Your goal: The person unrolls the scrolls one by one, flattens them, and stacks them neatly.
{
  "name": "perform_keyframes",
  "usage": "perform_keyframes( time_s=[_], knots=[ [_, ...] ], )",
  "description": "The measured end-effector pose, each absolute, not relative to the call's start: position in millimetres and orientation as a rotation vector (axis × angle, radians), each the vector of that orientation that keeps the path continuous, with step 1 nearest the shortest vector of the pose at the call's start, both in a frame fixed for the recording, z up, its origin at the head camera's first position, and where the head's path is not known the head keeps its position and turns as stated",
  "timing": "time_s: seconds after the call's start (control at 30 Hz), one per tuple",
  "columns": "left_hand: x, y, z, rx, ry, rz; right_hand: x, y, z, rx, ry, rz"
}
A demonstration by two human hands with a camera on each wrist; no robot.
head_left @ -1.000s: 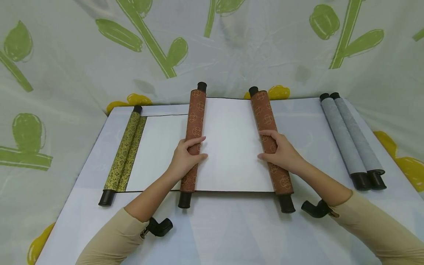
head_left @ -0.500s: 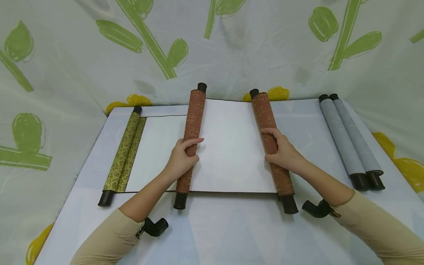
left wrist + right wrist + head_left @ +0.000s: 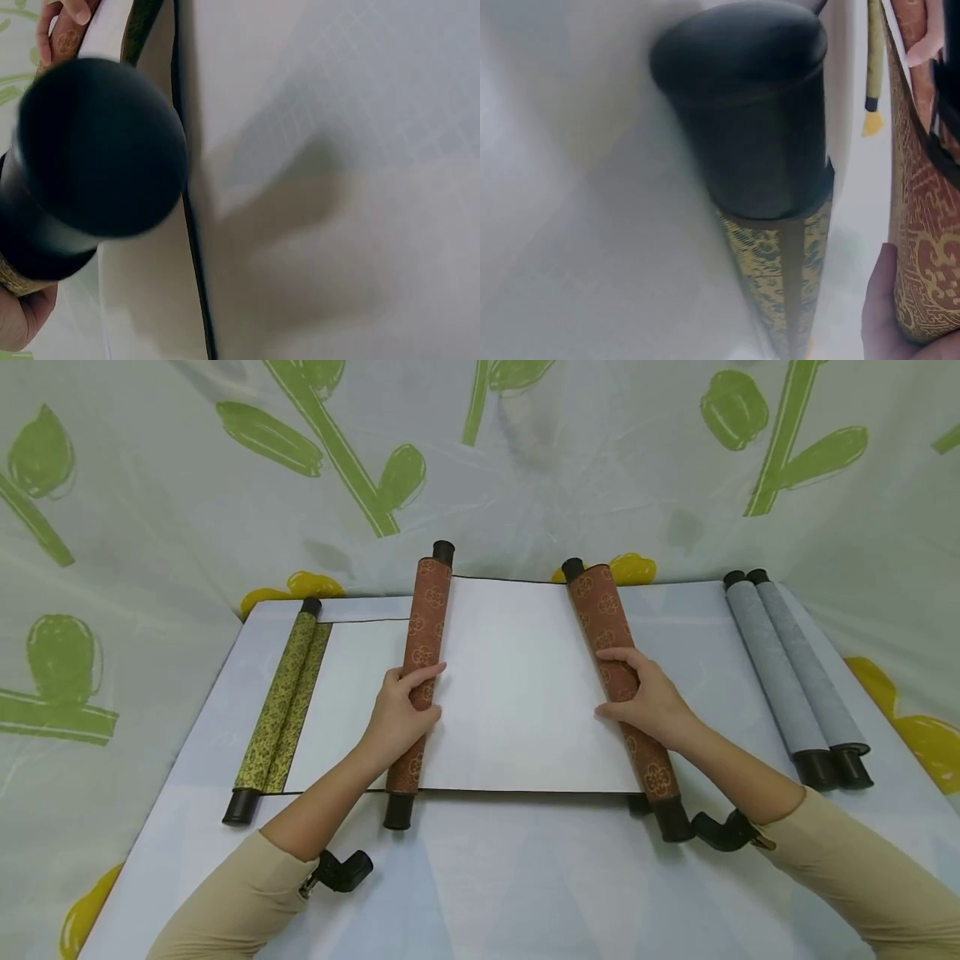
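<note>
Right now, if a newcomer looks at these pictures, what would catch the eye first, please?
Probably the white sheet in the middle, spanning between two red-brown, flower-patterned scroll rollers, one gripped by the left hand, the other by the right hand. Next may come the yellow-green patterned roller on the left of the table, and the two gray rollers lying side by side on the right.

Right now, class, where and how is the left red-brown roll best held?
Probably grip the left red-brown roll around its middle, coming from its left, as the left hand does. It is a long cylinder, so a central hold should balance it, and the white sheet spreads from its right side.
</note>
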State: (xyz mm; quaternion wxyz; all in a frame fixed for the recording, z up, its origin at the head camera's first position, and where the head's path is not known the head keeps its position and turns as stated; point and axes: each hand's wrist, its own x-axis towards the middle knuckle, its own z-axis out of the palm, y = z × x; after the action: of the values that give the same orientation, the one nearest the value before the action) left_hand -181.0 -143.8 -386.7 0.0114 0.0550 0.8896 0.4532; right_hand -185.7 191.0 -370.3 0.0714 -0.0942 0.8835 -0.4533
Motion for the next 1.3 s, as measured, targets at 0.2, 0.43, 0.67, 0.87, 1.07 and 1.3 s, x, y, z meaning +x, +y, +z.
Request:
perform_keyframes(
  time_s=[0.2,0.43,0.67,0.87,1.07,1.3],
  knots=[
    [-184,-149,-385,0.191,2.774,1.373,-184,190,-373,-0.224,2.668,-1.341],
    [-186,-155,-387,0.228,2.805,1.346,-185,193,-370,-0.175,2.676,-1.291],
    [-187,-158,-389,0.199,2.788,1.317,-189,198,-371,-0.105,2.684,-1.287],
    [-189,-160,-390,0.164,2.814,1.257,-189,199,-369,-0.158,2.689,-1.288],
    [-190,-165,-392,0.144,2.801,1.288,-187,200,-368,-0.169,2.695,-1.269],
    [-190,-169,-393,0.122,2.821,1.263,-187,200,-367,-0.2,2.692,-1.296]
  ],
)
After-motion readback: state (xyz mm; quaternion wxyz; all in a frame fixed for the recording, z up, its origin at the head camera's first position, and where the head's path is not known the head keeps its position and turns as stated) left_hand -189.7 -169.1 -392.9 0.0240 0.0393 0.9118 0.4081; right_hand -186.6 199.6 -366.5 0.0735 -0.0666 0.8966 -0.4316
